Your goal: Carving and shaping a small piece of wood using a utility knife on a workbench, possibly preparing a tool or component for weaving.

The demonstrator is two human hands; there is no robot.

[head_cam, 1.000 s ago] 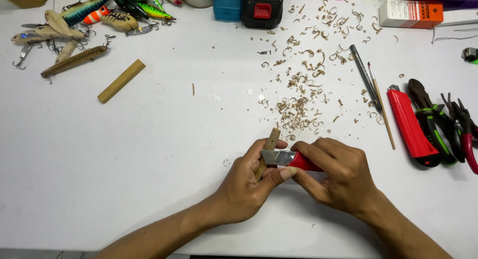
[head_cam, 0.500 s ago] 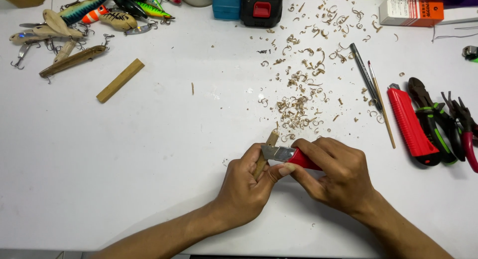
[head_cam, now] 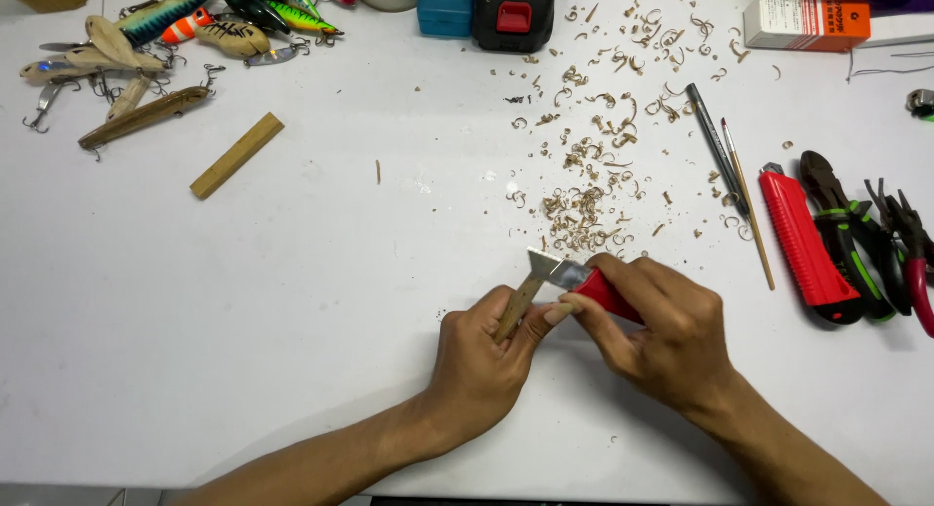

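Two closed grips: stick, knife.

White-and-orange rectangular box at table's far right edge

Two bare forearms enter from the bottom edge, the left one from about seven o'clock, the right one from about five o'clock. No sleeve covers either arm as far as the edge shows; both are uncovered from the frame edge to the wrist. The left hand wears no glove, ring or watch, and its wrist carries no band. The right hand is likewise ungloved, with no ring on the fingers in sight and no strap at the wrist. The left thumbnail, at about one o'clock on that hand, is short and unpainted.
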